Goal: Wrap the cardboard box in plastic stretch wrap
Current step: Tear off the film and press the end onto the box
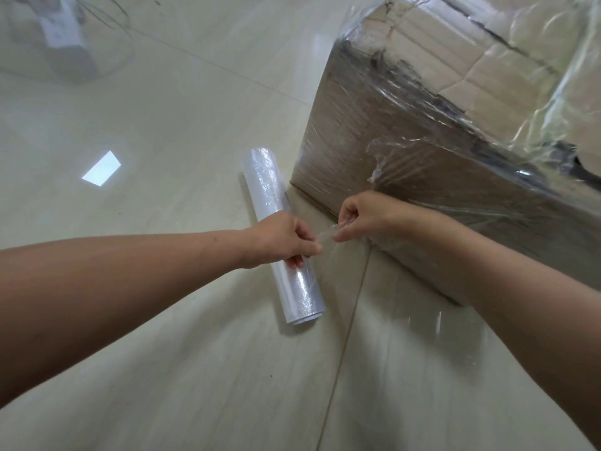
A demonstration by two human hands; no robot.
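Note:
A large cardboard box [406, 164] stands on the floor at the right, its side and top covered in clear stretch wrap. The roll of stretch wrap [276, 203] lies flat on the tiles just left of the box. A twisted band of film [327, 237] runs between my two hands, above the roll. My left hand [283, 239] pinches one end of it. My right hand [364, 219] pinches the other end, close to the box's lower corner. Loose film [383, 167] hangs crumpled on the box's side above my right hand.
Glossy beige floor tiles [162, 157] spread to the left and toward me, with a grout line running down past the box corner. A white object [61, 37] with thin cables lies blurred at the far upper left.

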